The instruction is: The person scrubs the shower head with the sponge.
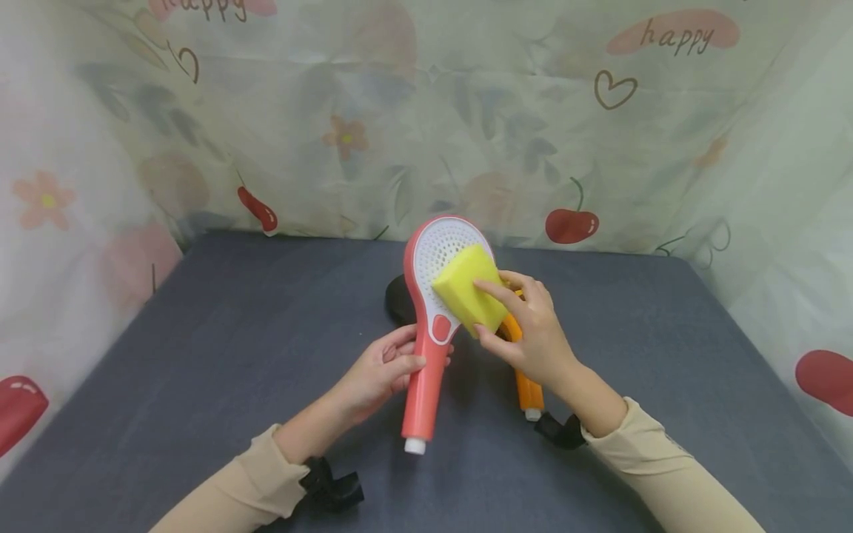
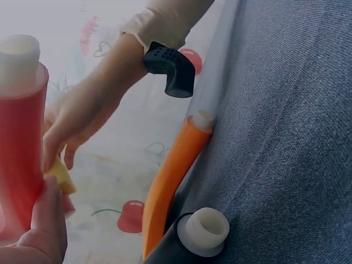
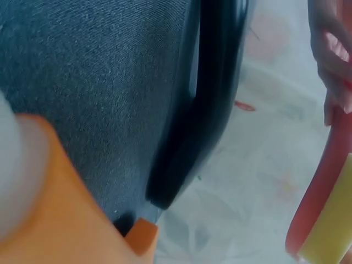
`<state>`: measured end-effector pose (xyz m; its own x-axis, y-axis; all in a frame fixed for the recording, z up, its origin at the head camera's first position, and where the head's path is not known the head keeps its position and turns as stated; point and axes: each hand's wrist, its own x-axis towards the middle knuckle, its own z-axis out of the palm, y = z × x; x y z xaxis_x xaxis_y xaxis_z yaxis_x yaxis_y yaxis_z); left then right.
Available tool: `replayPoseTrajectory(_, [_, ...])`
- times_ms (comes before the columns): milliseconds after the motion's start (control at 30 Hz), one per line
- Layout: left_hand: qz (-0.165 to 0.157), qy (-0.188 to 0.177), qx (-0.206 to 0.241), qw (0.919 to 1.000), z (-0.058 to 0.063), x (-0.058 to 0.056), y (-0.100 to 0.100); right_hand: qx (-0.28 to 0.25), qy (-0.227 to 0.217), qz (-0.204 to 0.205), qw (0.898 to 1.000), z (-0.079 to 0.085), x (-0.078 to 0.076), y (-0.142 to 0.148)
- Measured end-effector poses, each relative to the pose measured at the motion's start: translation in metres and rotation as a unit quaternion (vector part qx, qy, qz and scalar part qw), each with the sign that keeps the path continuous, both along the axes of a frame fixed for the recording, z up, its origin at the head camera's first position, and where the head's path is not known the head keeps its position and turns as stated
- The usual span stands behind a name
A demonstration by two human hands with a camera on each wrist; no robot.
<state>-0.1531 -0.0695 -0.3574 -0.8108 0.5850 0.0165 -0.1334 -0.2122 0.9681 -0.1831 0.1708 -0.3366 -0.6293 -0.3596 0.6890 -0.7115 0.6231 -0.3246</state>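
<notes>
A coral-red shower head (image 1: 423, 392) with a white perforated face is held up above the table, tilted slightly, its white threaded end down. My left hand (image 1: 376, 374) grips its handle below the red button. In my right hand (image 1: 536, 333), a yellow sponge (image 1: 466, 285) is pinched between thumb and fingers and lies against the perforated face, covering part of it. The left wrist view shows the red handle (image 2: 19, 148) close up, with the left thumb along it. At the right edge of the right wrist view, the sponge (image 3: 330, 220) sits against the red head.
Behind the hands, an orange shower head (image 1: 529, 389) and a black shower head (image 1: 398, 300) lie on the dark grey table (image 1: 200, 370), both partly hidden. A patterned curtain (image 1: 300, 111) surrounds the table's back and sides. Black wrist mounts (image 1: 331, 485) hang at both cuffs.
</notes>
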Motion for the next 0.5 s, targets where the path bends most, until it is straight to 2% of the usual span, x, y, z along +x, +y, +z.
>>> replayPoseTrajectory(100, [0.014, 0.000, -0.009, 0.9999, -0.001, 0.000, 0.001, -0.003, 0.001, -0.016, 1.000, 0.000, -0.002, 0.002])
replayPoseTrajectory(200, [0.028, 0.001, -0.018, 0.9994, -0.002, 0.000, 0.001, -0.020, -0.014, -0.050, 0.998, 0.001, -0.006, 0.005])
replayPoseTrajectory(333, [0.023, 0.002, -0.010, 0.9997, -0.002, -0.001, 0.001, -0.050, -0.036, -0.088, 0.994, 0.003, -0.010, 0.008])
replayPoseTrajectory(500, [0.010, 0.027, 0.002, 0.9996, -0.003, -0.003, 0.001, -0.052, -0.043, -0.078, 0.995, 0.004, -0.007, 0.008])
